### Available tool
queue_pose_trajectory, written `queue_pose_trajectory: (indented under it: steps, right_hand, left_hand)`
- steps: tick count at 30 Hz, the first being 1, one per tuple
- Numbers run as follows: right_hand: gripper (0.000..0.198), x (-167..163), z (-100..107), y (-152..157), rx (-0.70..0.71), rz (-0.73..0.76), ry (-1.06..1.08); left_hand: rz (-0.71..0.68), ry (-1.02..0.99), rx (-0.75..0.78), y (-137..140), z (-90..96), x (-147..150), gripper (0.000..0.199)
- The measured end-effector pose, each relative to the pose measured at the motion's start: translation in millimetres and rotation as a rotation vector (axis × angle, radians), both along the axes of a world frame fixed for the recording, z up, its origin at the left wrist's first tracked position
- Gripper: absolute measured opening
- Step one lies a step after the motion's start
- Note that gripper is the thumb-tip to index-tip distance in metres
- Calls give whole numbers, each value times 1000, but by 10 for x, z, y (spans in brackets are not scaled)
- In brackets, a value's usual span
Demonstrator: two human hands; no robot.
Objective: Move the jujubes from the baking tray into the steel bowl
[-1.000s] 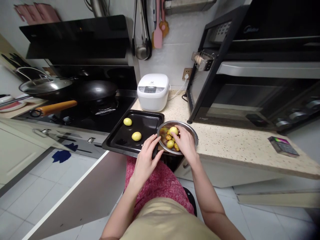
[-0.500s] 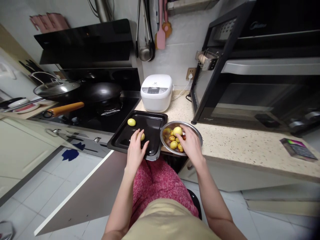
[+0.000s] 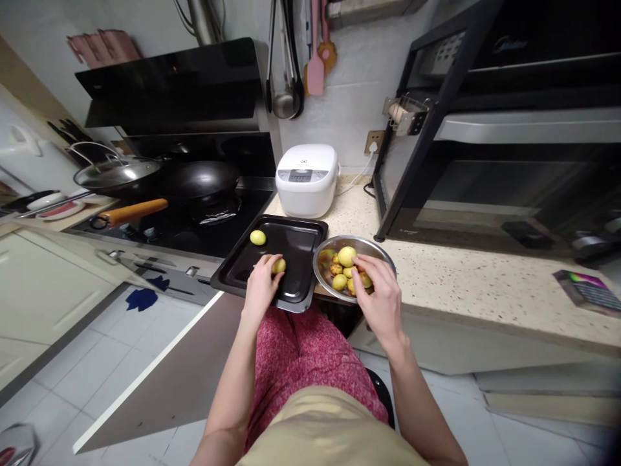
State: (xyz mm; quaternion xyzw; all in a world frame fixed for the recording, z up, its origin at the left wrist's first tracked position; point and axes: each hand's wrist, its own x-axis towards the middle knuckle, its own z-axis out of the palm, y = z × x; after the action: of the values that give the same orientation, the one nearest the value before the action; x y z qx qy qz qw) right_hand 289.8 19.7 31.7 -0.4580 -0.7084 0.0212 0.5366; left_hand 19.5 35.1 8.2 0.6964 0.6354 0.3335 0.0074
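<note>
A black baking tray (image 3: pixel 301 243) lies at the counter's front edge, with a smooth yellow oval that looks like a small potato (image 3: pixel 257 237) near its left side. Inside the tray, my left hand (image 3: pixel 262 285) has its fingers closed around a second small potato (image 3: pixel 279 265). To the right stands a steel bowl (image 3: pixel 387 254) of several small potatoes, some mottled reddish brown. Over the bowl's right part, my right hand (image 3: pixel 381 294) is open, thumb and fingers apart. Its fingertips are just right of the topmost potato (image 3: pixel 346 256).
A white rice cooker (image 3: pixel 307 181) stands behind the tray. On the left, the hob holds a wok (image 3: pixel 201 178) and a lidded pan with an orange handle (image 3: pixel 138 211). A large oven (image 3: pixel 485 188) occupies the right. A cabinet door (image 3: pixel 160 382) hangs open below.
My left fingers have closed around the potato in the tray. My right hand has drawn slightly right, away from the bowl's top potato. The view has shifted a little.
</note>
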Motion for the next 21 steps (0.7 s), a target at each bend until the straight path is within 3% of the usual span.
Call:
queue_pose_trajectory:
  steps: [5, 10, 15, 21]
  right_hand:
    - [22, -65, -13, -68, 10, 21, -5]
    - [22, -109, -43, -127, -40, 97, -38]
    - [35, -57, -61, -217, -98, 124, -50]
    - [35, -45, -33, -330, -132, 186, 3]
  left_hand:
    - [-147, -236, 139, -186, 123, 177, 35]
    - [-280, -346, 224, -433, 237, 569, 35]
    - [-378, -324, 308, -566, 177, 888, 44]
    - [-488, -309, 294, -627, 61, 993, 50]
